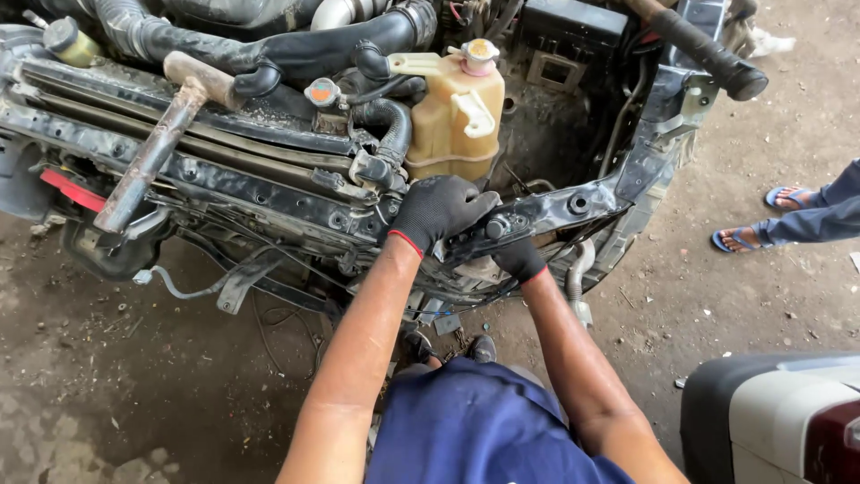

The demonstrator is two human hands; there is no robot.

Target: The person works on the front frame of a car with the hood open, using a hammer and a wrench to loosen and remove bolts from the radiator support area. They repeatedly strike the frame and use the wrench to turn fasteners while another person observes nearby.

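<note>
Hands on stripped car front: I see my left hand (pixel 439 211) gripping the black crossbar (pixel 546 213) from above, my right hand (pixel 518 258) clutching its underside. Bumper already gone; bar unremoved, yellowed tank (pixel 455 116) just beyond my left.
</note>
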